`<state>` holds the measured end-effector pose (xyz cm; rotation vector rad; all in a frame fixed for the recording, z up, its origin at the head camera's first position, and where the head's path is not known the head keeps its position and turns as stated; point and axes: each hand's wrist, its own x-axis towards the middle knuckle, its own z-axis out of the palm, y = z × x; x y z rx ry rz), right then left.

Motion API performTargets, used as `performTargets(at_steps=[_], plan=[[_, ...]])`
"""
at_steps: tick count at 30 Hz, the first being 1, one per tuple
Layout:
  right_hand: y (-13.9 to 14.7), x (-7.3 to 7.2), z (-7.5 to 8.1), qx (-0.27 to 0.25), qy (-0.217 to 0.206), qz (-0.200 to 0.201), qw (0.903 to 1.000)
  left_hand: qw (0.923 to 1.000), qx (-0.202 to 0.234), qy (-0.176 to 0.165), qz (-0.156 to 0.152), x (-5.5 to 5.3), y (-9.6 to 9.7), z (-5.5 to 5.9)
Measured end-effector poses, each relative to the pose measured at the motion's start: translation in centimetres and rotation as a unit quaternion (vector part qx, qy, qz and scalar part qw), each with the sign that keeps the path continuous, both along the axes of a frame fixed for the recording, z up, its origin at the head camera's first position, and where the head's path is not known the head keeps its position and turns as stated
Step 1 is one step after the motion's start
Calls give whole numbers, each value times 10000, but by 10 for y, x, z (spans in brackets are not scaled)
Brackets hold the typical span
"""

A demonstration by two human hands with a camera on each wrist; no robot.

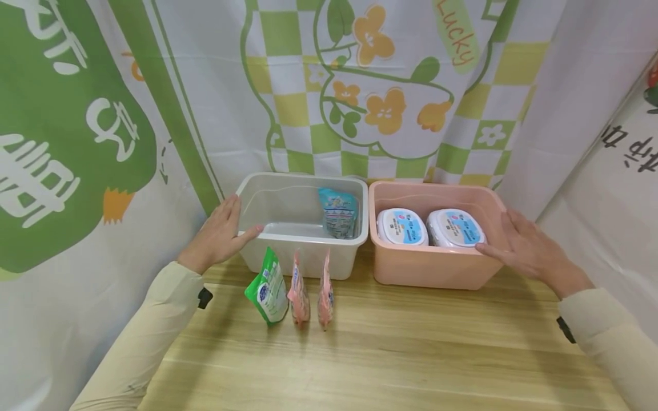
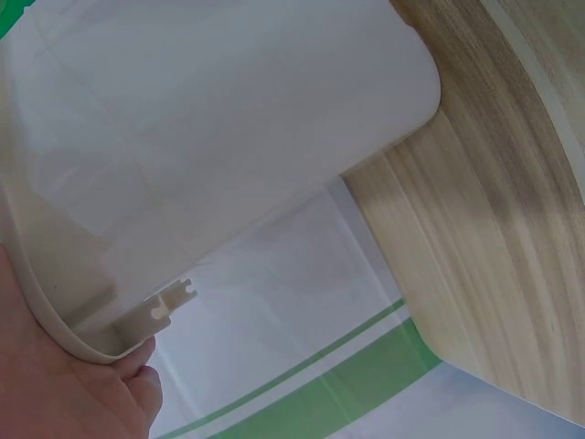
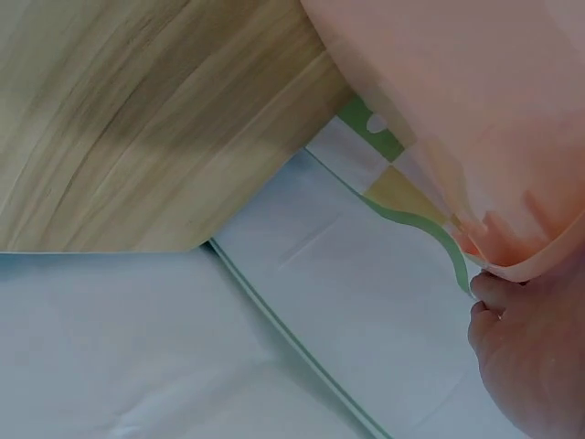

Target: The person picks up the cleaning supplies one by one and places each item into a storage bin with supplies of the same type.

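My left hand (image 1: 218,234) holds the left end of a white plastic bin (image 1: 344,260), its thumb over the front rim. In the left wrist view the fingertips curl under the rim (image 2: 50,320). A pink bin (image 1: 426,268) stands close at its right, and my right hand (image 1: 534,245) grips that bin's right end, thumb on the front rim and fingertips below the edge (image 3: 539,265). Inside the white bin a teal pouch (image 1: 339,212) leans at the right. Two white-lidded tubs (image 1: 403,226) with blue labels sit side by side in the pink bin.
In front of the white bin, a green-and-white pouch (image 1: 271,294) and two pink packets, one (image 1: 299,299) beside the other (image 1: 326,297), stand upright on the wooden table (image 1: 411,348). A printed curtain (image 1: 390,114) hangs right behind the bins; white cloth flanks both sides.
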<state>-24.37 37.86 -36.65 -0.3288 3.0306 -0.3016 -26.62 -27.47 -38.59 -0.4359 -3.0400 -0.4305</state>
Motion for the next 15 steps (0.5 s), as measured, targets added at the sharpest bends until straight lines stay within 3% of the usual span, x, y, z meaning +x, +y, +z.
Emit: performTargets(at_steps=[15], plan=[[5,-1,-12,-175,-69,54,9998,9999,-55,-107,-9,0,-1,1]])
